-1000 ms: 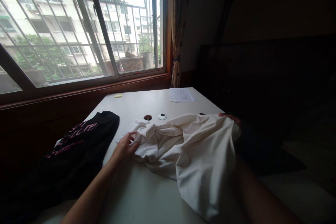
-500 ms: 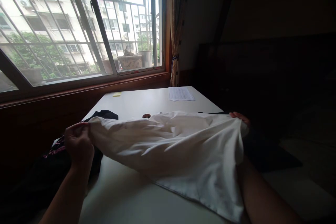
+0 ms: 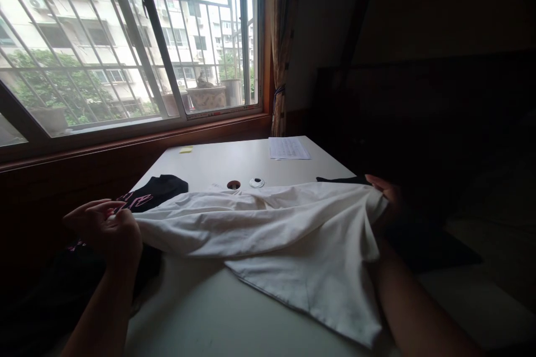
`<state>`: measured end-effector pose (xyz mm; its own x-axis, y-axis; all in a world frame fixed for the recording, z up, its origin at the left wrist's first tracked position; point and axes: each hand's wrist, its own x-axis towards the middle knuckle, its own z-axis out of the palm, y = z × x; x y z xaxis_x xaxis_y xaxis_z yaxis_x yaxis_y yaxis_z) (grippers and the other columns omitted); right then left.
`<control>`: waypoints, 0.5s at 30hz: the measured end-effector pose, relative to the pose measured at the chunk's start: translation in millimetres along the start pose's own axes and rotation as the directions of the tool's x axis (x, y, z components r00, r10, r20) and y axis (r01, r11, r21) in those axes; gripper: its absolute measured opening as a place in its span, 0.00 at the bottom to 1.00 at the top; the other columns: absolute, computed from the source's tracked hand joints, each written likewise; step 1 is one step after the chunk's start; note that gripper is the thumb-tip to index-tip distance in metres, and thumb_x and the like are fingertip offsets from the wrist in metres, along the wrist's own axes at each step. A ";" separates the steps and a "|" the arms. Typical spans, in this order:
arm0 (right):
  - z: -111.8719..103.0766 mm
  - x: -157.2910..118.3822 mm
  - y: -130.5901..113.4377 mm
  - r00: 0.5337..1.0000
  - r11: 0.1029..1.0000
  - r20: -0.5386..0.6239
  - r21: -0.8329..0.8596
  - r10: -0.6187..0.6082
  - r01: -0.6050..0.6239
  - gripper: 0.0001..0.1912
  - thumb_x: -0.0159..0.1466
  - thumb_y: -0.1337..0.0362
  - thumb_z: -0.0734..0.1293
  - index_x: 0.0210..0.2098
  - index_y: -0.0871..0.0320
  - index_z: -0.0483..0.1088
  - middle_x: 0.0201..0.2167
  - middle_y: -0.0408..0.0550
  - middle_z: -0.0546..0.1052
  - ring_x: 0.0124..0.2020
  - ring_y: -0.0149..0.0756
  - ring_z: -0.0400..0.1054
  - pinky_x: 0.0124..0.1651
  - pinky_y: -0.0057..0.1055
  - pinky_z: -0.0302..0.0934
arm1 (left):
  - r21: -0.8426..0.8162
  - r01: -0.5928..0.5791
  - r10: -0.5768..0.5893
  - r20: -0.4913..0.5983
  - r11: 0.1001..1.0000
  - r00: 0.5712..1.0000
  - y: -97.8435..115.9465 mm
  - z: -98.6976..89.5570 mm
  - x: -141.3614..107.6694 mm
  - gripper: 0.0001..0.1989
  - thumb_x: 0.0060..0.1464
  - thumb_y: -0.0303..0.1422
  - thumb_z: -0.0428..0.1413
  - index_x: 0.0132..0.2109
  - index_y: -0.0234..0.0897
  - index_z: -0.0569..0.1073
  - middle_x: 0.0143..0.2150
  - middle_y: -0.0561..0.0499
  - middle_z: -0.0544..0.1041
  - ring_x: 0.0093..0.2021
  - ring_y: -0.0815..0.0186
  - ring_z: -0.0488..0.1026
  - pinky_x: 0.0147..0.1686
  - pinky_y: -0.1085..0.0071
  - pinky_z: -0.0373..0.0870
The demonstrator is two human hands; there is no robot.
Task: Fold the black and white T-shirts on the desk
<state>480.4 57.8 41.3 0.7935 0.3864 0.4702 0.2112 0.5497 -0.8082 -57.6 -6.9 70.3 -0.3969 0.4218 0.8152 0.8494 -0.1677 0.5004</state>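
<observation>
A creased white piece of cloth, perhaps a garment, is stretched across the white table between my two hands. My left hand pinches its left end, thumb against fingers. At the right end my right hand grips the fabric; some of its fingers are hidden behind the cloth. One corner of the cloth droops toward the near right side of the table. Dark fabric with pink lettering lies by my left hand and hangs over the left side. More dark cloth shows behind the right end.
Toward the back lie printed papers and a yellow sticky note. A round cable hole and a round white cap are just beyond the cloth. A barred window and a tied curtain stand behind the table.
My left hand has moved left and slightly down, drawing the cloth tauter and lower. The white cap and cable hole now show more fully. My right hand has shifted only slightly.
</observation>
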 end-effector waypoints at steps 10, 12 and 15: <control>20.1 -59.0 0.8 0.595 0.921 0.774 -0.041 -0.216 0.387 0.18 0.56 0.74 0.59 0.34 0.52 0.79 0.33 0.45 0.79 0.38 0.40 0.73 0.46 0.39 0.67 | 0.230 -0.412 0.255 0.502 0.882 0.826 1.8 40.9 -24.3 0.10 0.60 0.35 0.54 0.46 0.43 0.78 0.54 0.45 0.77 0.61 0.47 0.66 0.62 0.46 0.57; 24.5 -72.2 3.2 0.372 0.923 0.912 0.019 -0.174 0.385 0.21 0.55 0.75 0.59 0.36 0.51 0.81 0.34 0.45 0.80 0.38 0.40 0.74 0.44 0.38 0.69 | 0.202 -0.449 0.228 0.642 0.870 0.732 4.0 50.2 -37.3 0.13 0.62 0.38 0.53 0.49 0.43 0.78 0.56 0.44 0.77 0.59 0.48 0.68 0.61 0.49 0.59; 26.9 -84.2 -1.1 0.173 0.945 0.976 0.069 -0.130 0.321 0.20 0.58 0.74 0.60 0.41 0.52 0.81 0.37 0.46 0.80 0.38 0.39 0.75 0.44 0.36 0.70 | 0.170 -0.457 0.178 0.762 0.873 0.622 8.7 58.9 -52.5 0.15 0.65 0.39 0.50 0.52 0.43 0.77 0.57 0.43 0.78 0.54 0.51 0.73 0.56 0.54 0.65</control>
<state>398.0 44.6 12.2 -0.4477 0.7182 0.5327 0.4146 0.6946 -0.5879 -9.0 22.0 14.6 0.1690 0.9120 0.3739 0.9821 -0.1879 0.0144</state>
